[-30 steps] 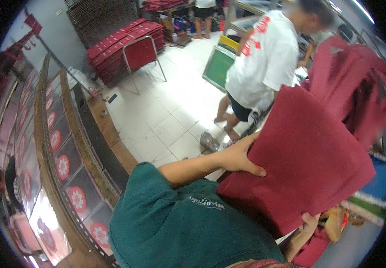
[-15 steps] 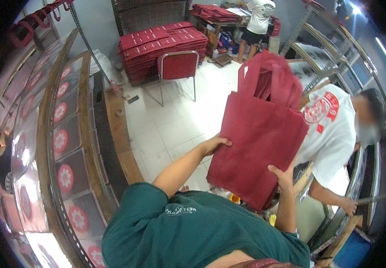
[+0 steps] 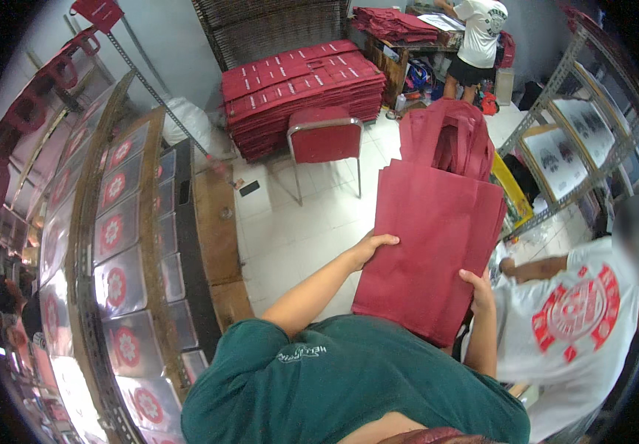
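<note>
A stack of dark red fabric tote bags is held up in front of my chest, with its looped handles pointing away from me. My left hand grips the left edge, thumb on the front face and fingers behind. On the right edge my right hand closes round the stack the same way, its fingers hidden behind the bags. Several layers show along the right side and between the handles.
Ahead stand a red chair and a tall pile of red bags. Long racks with printed sheets run along my left. A co-worker in a white shirt bends close at my right; another person stands at the back table. A metal shelf is at right.
My view has shifted, so the room sits lower and further right. The bags stay in both hands, tilted less. The co-worker at right has turned and now bends nearer, back showing.
</note>
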Demonstrator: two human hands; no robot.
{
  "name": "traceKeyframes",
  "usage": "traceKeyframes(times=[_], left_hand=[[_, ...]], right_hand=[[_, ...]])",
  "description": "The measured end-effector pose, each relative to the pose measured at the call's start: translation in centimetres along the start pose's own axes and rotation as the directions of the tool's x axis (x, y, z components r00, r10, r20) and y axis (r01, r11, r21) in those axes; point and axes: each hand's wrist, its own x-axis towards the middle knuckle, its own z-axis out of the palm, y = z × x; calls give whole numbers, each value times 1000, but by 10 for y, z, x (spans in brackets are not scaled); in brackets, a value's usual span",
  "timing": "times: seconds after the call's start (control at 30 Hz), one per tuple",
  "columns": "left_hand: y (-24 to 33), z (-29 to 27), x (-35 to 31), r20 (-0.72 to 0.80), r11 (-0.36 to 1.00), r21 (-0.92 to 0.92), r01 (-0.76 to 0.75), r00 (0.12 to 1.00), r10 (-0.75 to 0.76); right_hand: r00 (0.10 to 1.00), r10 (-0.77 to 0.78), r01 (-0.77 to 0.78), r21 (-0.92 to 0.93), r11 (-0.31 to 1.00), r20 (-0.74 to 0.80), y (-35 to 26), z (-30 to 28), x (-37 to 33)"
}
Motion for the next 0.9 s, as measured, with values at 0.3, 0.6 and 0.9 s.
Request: traceKeyframes(times=[0.3,0.6,0.9], left_hand=[[140,2,197,-46,984,14,-176,983,177],[229,-25,423,-61,948,49,-315,946,317],[369,-29,616,125,962,219,-165,982,140]], right_hand=[[1000,7,-7,79,997,2,-104,-48,217],[975,-192,191,-23,981,-111,-171,-45,406],[916,-238,229,-65,971,-324,-236,-58,561]])
